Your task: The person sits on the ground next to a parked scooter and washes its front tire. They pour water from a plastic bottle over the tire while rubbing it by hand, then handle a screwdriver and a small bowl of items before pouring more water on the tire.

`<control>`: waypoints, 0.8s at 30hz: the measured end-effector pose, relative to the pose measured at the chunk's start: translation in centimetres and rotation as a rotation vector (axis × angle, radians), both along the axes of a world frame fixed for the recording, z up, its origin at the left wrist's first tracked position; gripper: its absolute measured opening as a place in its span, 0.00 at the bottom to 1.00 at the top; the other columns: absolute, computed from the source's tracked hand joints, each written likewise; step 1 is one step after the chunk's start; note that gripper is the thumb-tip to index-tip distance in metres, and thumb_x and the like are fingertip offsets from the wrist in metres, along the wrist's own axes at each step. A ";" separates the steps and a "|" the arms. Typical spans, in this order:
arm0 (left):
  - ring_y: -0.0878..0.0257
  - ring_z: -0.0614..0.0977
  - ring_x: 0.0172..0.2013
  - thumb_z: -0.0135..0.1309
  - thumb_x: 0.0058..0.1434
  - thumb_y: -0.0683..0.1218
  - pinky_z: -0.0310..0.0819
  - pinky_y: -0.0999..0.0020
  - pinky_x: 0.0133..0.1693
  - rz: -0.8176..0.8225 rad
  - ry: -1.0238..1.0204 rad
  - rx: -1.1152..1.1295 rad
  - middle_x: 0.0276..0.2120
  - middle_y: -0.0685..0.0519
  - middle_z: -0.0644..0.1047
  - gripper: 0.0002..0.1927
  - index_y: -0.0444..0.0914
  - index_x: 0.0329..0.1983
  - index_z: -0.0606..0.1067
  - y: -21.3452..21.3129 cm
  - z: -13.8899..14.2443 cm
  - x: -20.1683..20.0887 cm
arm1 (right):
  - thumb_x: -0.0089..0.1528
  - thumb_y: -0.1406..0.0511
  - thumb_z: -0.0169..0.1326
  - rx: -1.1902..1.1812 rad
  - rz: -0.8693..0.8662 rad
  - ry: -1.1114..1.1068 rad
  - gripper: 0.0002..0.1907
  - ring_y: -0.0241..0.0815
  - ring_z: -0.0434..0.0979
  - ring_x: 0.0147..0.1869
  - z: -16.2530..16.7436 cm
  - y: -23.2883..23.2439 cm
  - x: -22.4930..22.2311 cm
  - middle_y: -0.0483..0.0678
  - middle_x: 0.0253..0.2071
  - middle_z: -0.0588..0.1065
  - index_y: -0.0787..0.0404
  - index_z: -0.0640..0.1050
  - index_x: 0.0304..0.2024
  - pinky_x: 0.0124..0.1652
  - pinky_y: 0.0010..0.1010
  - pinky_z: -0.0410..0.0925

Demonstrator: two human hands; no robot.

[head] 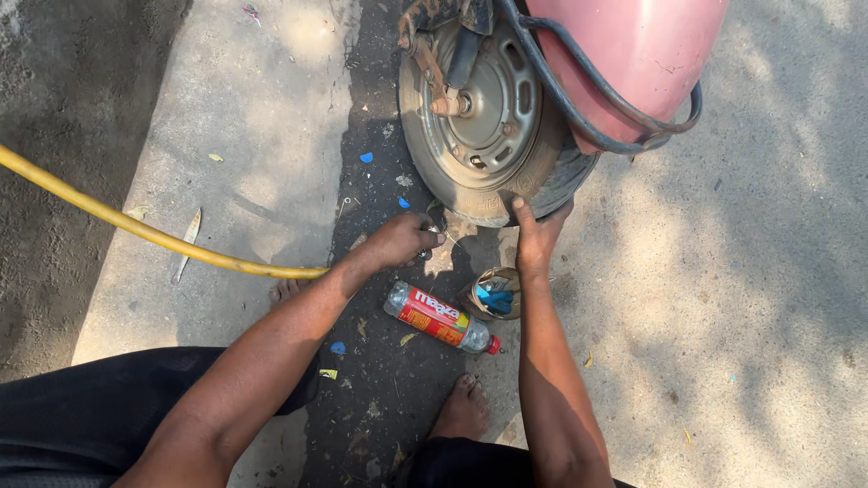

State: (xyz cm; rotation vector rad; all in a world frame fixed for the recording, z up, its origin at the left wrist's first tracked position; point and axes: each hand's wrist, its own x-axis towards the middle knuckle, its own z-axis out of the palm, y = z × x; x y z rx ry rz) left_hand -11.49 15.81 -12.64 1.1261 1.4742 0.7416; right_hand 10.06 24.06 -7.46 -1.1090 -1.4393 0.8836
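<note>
A scooter wheel [493,117] with a worn tyre and grey steel rim stands on the ground under a pink body panel [633,54]. My right hand [535,237] grips the bottom of the tyre, thumb on the tread. My left hand [400,239] is closed around the end of a yellow air hose [136,226], holding its small metal nozzle near the tyre's lower left edge. Both hands sit low, just above the dark pavement strip.
A plastic bottle with a red label [440,318] lies between my arms. Beside it stands a small round tin [495,294] holding blue items. My bare feet [461,408] rest on the pavement. Bits of litter dot the ground.
</note>
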 end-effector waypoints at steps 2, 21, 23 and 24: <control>0.62 0.79 0.20 0.59 0.61 0.55 0.74 0.63 0.24 0.063 -0.024 -0.004 0.28 0.47 0.80 0.24 0.33 0.51 0.76 -0.2 0.0 0.1 | 0.56 0.57 0.67 0.007 -0.084 0.018 0.53 0.58 0.56 0.78 0.7 -0.1 -0.7 0.66 0.73 0.60 0.73 0.54 0.73 0.75 0.42 0.46; 0.43 0.79 0.35 0.56 0.66 0.48 0.72 0.51 0.40 0.824 0.062 0.700 0.32 0.41 0.78 0.12 0.32 0.38 0.75 12.2 1.8 8.9 | 0.72 0.50 0.35 -0.394 0.372 0.816 0.32 0.49 0.69 0.72 5.7 6.8 1.9 0.53 0.69 0.69 0.65 0.64 0.70 0.71 0.42 0.60; 0.44 0.79 0.38 0.54 0.67 0.48 0.71 0.51 0.42 0.854 0.051 0.745 0.35 0.42 0.79 0.11 0.34 0.38 0.75 12.2 2.2 9.0 | 0.73 0.51 0.39 -0.504 0.425 0.818 0.30 0.51 0.72 0.68 5.8 7.7 1.4 0.54 0.65 0.72 0.66 0.68 0.67 0.68 0.45 0.64; 0.44 0.79 0.39 0.55 0.67 0.48 0.71 0.51 0.42 0.841 0.072 0.715 0.34 0.42 0.78 0.11 0.33 0.37 0.75 12.2 2.4 9.1 | 0.73 0.52 0.43 -0.526 0.425 0.785 0.28 0.51 0.72 0.66 5.8 8.1 0.9 0.54 0.63 0.72 0.66 0.69 0.67 0.66 0.46 0.65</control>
